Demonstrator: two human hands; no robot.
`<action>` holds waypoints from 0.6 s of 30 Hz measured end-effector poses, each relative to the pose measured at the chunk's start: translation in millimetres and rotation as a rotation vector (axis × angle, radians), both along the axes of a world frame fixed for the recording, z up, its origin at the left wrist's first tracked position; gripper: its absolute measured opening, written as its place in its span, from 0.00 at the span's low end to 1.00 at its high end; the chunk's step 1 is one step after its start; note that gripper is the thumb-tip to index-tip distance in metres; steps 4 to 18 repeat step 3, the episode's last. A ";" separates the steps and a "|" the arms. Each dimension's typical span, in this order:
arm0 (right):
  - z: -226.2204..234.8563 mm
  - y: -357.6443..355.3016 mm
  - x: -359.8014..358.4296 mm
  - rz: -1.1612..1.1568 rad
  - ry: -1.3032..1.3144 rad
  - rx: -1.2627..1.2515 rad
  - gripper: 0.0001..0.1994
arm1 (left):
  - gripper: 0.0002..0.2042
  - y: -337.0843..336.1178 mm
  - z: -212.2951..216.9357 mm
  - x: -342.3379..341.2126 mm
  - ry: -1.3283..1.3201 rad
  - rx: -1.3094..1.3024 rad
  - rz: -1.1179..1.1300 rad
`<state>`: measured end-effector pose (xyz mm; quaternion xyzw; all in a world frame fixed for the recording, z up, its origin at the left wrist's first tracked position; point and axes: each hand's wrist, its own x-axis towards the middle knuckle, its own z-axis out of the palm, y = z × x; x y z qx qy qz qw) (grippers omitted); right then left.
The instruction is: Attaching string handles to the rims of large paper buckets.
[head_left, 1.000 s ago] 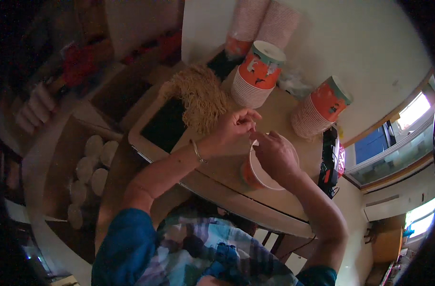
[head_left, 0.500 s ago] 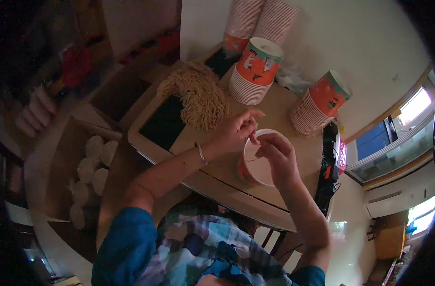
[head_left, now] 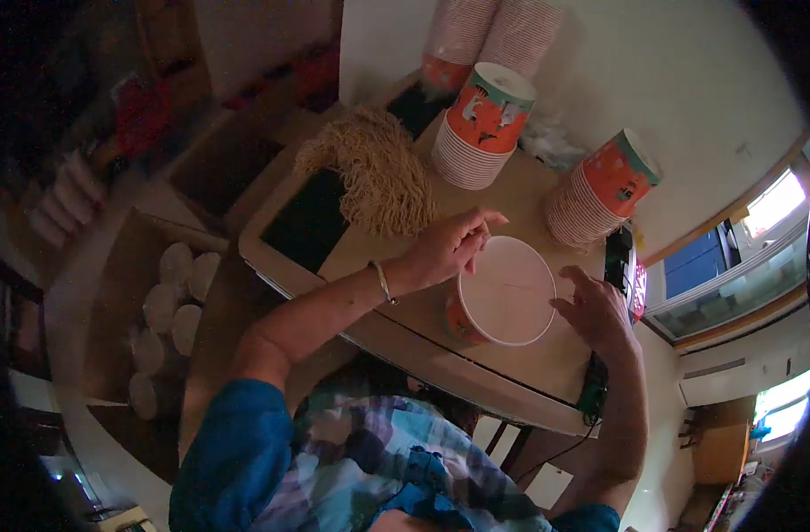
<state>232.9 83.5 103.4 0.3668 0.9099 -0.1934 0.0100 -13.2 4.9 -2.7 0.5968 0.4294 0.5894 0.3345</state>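
A round paper tub point(head_left: 508, 306), pale inside and orange outside, stands near the table's front edge. A thin dark line crosses its inside; I cannot tell whether it is a thread. My left hand point(head_left: 447, 250) hovers at the tub's upper left rim, index finger stretched out and the others loosely bent, with nothing visible in it. At the right rim my right hand point(head_left: 600, 306) is open, thumb and fingers apart and holding nothing. Behind my left hand lies a heap of tan cord-like strands point(head_left: 374, 173), partly over a dark green patch of the table.
Nested orange and green paper tubs point(head_left: 485, 124) stand at the back, with another stack point(head_left: 602, 188) to the right. Plastic-wrapped tubs point(head_left: 489, 35) stand behind. A cardboard box point(head_left: 112, 328) at left holds several pale round pieces point(head_left: 163, 308). A dark device lies along the table's right edge.
My right hand has come out of the tub and moved right, its fingers opening from a pinch. My left hand stays near the left rim.
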 end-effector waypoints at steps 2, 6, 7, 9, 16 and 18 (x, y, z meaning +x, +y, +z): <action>-6.2 1.7 -1.8 0.165 0.042 0.297 0.23 | 0.18 1.2 0.2 1.0 -0.022 -0.011 0.004; -12.6 0.2 -8.2 0.274 0.087 0.315 0.25 | 0.18 2.2 0.5 1.8 -0.020 -0.011 0.003; -12.6 0.2 -8.2 0.274 0.087 0.315 0.25 | 0.18 2.2 0.5 1.8 -0.020 -0.011 0.003; -12.6 0.2 -8.2 0.274 0.087 0.315 0.25 | 0.18 2.2 0.5 1.8 -0.020 -0.011 0.003; -12.6 0.2 -8.2 0.274 0.087 0.315 0.25 | 0.18 2.2 0.5 1.8 -0.020 -0.011 0.003; -12.6 0.2 -8.2 0.274 0.087 0.315 0.25 | 0.18 2.2 0.5 1.8 -0.020 -0.011 0.003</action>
